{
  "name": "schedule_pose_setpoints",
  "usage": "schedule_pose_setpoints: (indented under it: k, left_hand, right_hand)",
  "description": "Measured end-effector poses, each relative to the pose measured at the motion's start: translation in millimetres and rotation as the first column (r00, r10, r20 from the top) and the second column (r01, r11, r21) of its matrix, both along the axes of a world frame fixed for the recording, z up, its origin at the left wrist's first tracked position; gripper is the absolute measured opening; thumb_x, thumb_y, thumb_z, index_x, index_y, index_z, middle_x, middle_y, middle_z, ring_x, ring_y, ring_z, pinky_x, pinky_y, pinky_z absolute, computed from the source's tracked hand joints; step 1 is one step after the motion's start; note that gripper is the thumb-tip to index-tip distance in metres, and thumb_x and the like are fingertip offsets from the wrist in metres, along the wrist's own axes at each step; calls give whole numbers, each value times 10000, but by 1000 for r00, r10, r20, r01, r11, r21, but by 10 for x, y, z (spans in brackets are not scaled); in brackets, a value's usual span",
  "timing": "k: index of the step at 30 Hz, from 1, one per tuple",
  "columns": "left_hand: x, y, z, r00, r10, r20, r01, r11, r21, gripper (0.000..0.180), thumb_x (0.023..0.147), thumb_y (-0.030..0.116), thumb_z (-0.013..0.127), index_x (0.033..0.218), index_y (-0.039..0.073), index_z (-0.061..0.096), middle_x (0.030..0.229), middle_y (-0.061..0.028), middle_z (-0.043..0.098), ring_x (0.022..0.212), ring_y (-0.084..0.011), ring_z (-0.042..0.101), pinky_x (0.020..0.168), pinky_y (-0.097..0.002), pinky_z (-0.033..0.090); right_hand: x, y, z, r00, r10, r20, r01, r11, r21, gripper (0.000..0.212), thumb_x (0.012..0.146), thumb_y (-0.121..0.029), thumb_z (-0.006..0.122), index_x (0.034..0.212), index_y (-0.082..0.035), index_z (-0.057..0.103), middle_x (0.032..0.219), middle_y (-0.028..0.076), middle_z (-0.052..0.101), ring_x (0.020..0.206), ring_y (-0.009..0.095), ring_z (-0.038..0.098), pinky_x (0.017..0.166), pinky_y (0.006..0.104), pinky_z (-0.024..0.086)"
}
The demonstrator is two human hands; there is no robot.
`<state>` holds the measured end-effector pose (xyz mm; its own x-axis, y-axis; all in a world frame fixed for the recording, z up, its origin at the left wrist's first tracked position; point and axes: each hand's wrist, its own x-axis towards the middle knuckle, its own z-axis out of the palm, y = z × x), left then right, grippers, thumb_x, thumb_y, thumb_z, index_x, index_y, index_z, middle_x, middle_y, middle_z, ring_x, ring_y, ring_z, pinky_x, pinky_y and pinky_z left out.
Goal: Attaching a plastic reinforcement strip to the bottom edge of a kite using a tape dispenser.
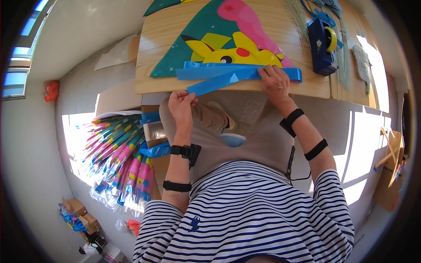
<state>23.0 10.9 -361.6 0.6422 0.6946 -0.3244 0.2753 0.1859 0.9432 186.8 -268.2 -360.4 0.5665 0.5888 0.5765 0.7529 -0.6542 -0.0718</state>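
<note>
A triangular kite (228, 56) lies on the table, green and pink with a yellow cartoon figure. Across its near edge run blue plastic strips (219, 81), lapped over one another near the table's front. My left hand (180, 105) pinches the loose left end of the nearest strip, just off the table edge. Toward the right end of the strips, my right hand (275, 82) has its fingers bent together on them, gripping them at the tabletop. The kite's lower border is partly hidden under the strips.
A blue tape dispenser (322, 48) with yellow tape stands at the table's right, beside thin pale rods (344, 65). A bagged bundle of items (360, 61) lies farther right. Many folded, bagged kites (120, 153) are heaped at my left by cardboard boxes (120, 98).
</note>
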Motion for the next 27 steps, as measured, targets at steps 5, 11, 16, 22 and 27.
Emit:
schedule_pose_setpoints:
  k: [5,11,16,22,27]
  left_hand:
    - [80,79,31,989,-18,147,8,998,67,201,894,-18,737,1059,7,624,873,-50,677,764,-119,665,709,-231,554]
    - [241,144,306,994,-77,73,53,957,284,254,878,-26,735,1116,-24,645,853,-50,682,757,-121,658,727,-243,537]
    - [383,171,276,999,-26,-46,43,894,446,334,788,-43,780,1101,-33,667,740,-50,657,693,-127,634,680,-296,531]
    - [478,208,257,997,-5,-73,39,883,468,451,774,-45,787,1198,-77,633,756,-78,684,680,-153,664,671,-312,540]
    - [558,302,129,999,21,-48,-5,949,317,503,764,-50,805,1218,-112,597,751,-95,685,626,-162,672,623,-286,538]
  right_hand:
    - [-4,9,7,1000,6,4,-6,1000,13,250,746,-77,665,991,-57,711,907,54,625,852,236,635,745,357,522]
    - [-16,-13,15,1000,-11,-26,11,1000,-6,254,764,-56,653,1011,-47,706,909,60,627,845,244,632,746,366,520]
    - [-19,11,-6,1000,-16,-12,16,1000,-2,261,764,-53,654,1021,-47,703,901,61,619,840,246,631,741,364,520]
    - [-21,9,-20,1000,-27,-2,27,1000,-16,263,769,-56,658,1028,-46,699,900,69,611,840,248,632,738,361,522]
    - [-30,13,-9,1000,-30,-1,30,999,-21,263,771,-68,663,1031,-51,701,903,72,610,843,243,635,735,361,524]
